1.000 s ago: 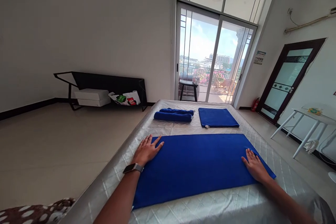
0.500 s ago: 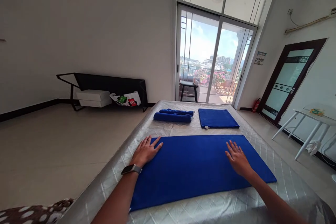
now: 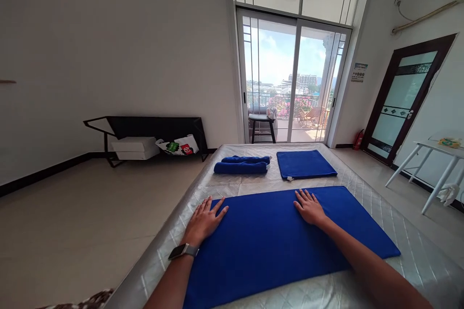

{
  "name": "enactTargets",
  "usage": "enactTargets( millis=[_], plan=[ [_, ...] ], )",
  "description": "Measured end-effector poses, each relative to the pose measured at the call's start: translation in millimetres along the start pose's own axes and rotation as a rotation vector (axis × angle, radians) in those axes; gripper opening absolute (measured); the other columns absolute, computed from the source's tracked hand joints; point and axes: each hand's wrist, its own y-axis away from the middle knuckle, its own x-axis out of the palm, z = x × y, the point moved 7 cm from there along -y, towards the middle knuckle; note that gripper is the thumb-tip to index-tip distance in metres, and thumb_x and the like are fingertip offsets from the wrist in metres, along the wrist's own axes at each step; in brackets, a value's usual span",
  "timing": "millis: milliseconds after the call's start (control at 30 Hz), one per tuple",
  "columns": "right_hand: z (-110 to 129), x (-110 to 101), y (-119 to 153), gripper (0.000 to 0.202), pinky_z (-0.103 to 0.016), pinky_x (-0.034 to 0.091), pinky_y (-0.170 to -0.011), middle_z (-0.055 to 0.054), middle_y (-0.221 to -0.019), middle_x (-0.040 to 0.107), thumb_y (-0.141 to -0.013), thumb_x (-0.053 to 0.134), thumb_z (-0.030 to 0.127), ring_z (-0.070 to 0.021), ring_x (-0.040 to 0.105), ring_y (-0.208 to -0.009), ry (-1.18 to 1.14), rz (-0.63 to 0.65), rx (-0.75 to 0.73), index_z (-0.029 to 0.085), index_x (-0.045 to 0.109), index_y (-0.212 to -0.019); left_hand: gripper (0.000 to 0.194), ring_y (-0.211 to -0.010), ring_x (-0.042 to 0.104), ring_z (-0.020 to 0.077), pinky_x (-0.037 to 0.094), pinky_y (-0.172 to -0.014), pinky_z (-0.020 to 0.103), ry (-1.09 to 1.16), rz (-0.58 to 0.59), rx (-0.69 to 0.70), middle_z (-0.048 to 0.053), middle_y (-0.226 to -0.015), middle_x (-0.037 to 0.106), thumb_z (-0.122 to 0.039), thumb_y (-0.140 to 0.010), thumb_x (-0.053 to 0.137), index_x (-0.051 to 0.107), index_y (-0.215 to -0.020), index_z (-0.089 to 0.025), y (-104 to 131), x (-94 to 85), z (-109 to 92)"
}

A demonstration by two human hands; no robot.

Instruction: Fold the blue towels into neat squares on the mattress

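Observation:
A blue towel [image 3: 261, 241] lies spread flat across the near part of a mattress with a shiny silvery cover [image 3: 384, 212]. My left hand [image 3: 205, 219] rests palm down at the towel's far left corner, fingers apart and partly over its edge. Near the towel's far edge, right of the middle, my right hand [image 3: 310, 206] lies flat with its fingers stretched out. Behind them, two rolled blue towels [image 3: 241, 167] sit side by side at the left. A folded blue towel [image 3: 306, 163] with a small white tag lies flat at the right.
A black rack [image 3: 155, 128] with a white box [image 3: 134, 148] and a printed bag [image 3: 179, 146] stands by the left wall. Beyond the mattress is a sliding glass door [image 3: 270, 77]. A white table [image 3: 437, 149] stands at the right.
My right hand has slid left along the towel, toward its middle. My left hand stays at the left corner. The view has shifted slightly.

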Motion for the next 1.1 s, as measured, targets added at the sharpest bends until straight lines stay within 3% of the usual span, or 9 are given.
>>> enactTargets(
  millis=[233, 333, 433, 567, 667, 800, 900, 1000, 1100],
  plan=[
    [-157.3, -26.4, -1.4, 0.064, -0.043, 0.014, -0.127, -0.004, -0.170, 0.021, -0.105, 0.018, 0.045, -0.0205, 0.016, -0.157, 0.117, -0.033, 0.244, 0.020, 0.022, -0.164, 0.064, -0.154, 0.028, 0.0320, 0.024, -0.123, 0.051, 0.016, 0.000, -0.009, 0.011, -0.166, 0.035, -0.056, -0.101, 0.031, 0.036, -0.158, -0.027, 1.9, -1.5, 0.1],
    [-190.2, -30.9, 1.0, 0.066, -0.042, 0.016, -0.127, -0.005, -0.170, 0.021, -0.105, 0.016, 0.044, -0.0207, 0.016, -0.157, 0.116, -0.023, 0.272, 0.015, 0.021, -0.164, 0.063, -0.154, 0.027, 0.0310, 0.023, -0.124, 0.049, 0.009, 0.013, -0.017, 0.012, -0.166, 0.033, -0.054, -0.102, 0.030, 0.035, -0.159, -0.027, 2.3, -2.1, 0.2],
    [-201.1, -36.3, 3.6, 0.066, -0.043, 0.020, -0.126, -0.007, -0.169, 0.024, -0.104, 0.017, 0.042, -0.0221, 0.019, -0.156, 0.125, -0.025, 0.315, 0.012, 0.023, -0.163, 0.063, -0.154, 0.027, 0.0304, 0.023, -0.124, 0.049, 0.007, 0.018, -0.027, 0.012, -0.166, 0.034, -0.054, -0.102, 0.031, 0.034, -0.159, -0.028, 2.9, -4.2, -0.4],
    [-172.1, -51.1, 4.4, 0.060, -0.049, 0.014, -0.128, -0.010, -0.165, 0.034, -0.101, 0.026, 0.028, -0.0264, 0.022, -0.155, 0.264, -0.121, 0.237, 0.011, 0.039, -0.157, 0.065, -0.155, 0.026, 0.0304, 0.022, -0.124, 0.049, 0.015, 0.042, -0.034, 0.013, -0.167, 0.032, -0.056, -0.101, 0.031, 0.033, -0.159, -0.027, 3.4, -5.4, -1.8],
    [-106.4, -56.0, 4.6, 0.059, -0.048, 0.009, -0.129, -0.008, -0.163, 0.039, -0.096, 0.033, 0.017, -0.0266, 0.025, -0.155, 0.340, -0.279, 0.025, 0.013, 0.047, -0.153, 0.065, -0.154, 0.027, 0.0305, 0.022, -0.124, 0.049, 0.015, 0.032, -0.024, 0.013, -0.166, 0.034, -0.056, -0.101, 0.031, 0.034, -0.159, -0.027, 2.3, -4.2, -2.0],
    [-0.4, -26.1, 3.0, 0.058, -0.043, 0.017, -0.127, -0.007, -0.163, 0.038, -0.101, 0.032, 0.028, -0.0234, 0.028, -0.154, 0.204, -0.268, -0.256, 0.017, 0.041, -0.157, 0.064, -0.153, 0.030, 0.0319, 0.024, -0.123, 0.051, 0.025, -0.015, -0.017, 0.012, -0.164, 0.038, -0.056, -0.100, 0.031, 0.038, -0.157, -0.027, 0.2, -1.8, -0.5],
    [46.1, 3.4, -2.0, 0.061, -0.041, 0.018, -0.126, -0.005, -0.166, 0.032, -0.104, 0.027, 0.043, -0.0205, 0.023, -0.155, 0.067, -0.139, -0.334, 0.021, 0.031, -0.161, 0.065, -0.153, 0.031, 0.0326, 0.025, -0.122, 0.052, 0.030, -0.020, -0.014, 0.012, -0.164, 0.038, -0.057, -0.100, 0.032, 0.040, -0.157, -0.027, 0.2, -1.6, -0.6],
    [40.9, 17.9, -8.6, 0.066, -0.041, 0.015, -0.127, -0.003, -0.168, 0.026, -0.104, 0.022, 0.053, -0.0194, 0.017, -0.156, 0.012, -0.024, -0.272, 0.023, 0.026, -0.163, 0.065, -0.153, 0.030, 0.0321, 0.024, -0.123, 0.051, 0.030, -0.007, -0.009, 0.012, -0.164, 0.037, -0.057, -0.100, 0.031, 0.039, -0.157, -0.026, 1.2, -2.4, -1.8],
    [-7.5, 10.3, -11.7, 0.068, -0.039, 0.011, -0.127, -0.002, -0.169, 0.025, -0.104, 0.019, 0.056, -0.0184, 0.015, -0.157, 0.030, -0.011, -0.145, 0.024, 0.024, -0.163, 0.067, -0.154, 0.028, 0.0313, 0.023, -0.123, 0.050, 0.040, 0.009, -0.026, 0.013, -0.166, 0.035, -0.058, -0.100, 0.031, 0.037, -0.158, -0.026, 1.9, -1.7, -0.9]
  ],
)
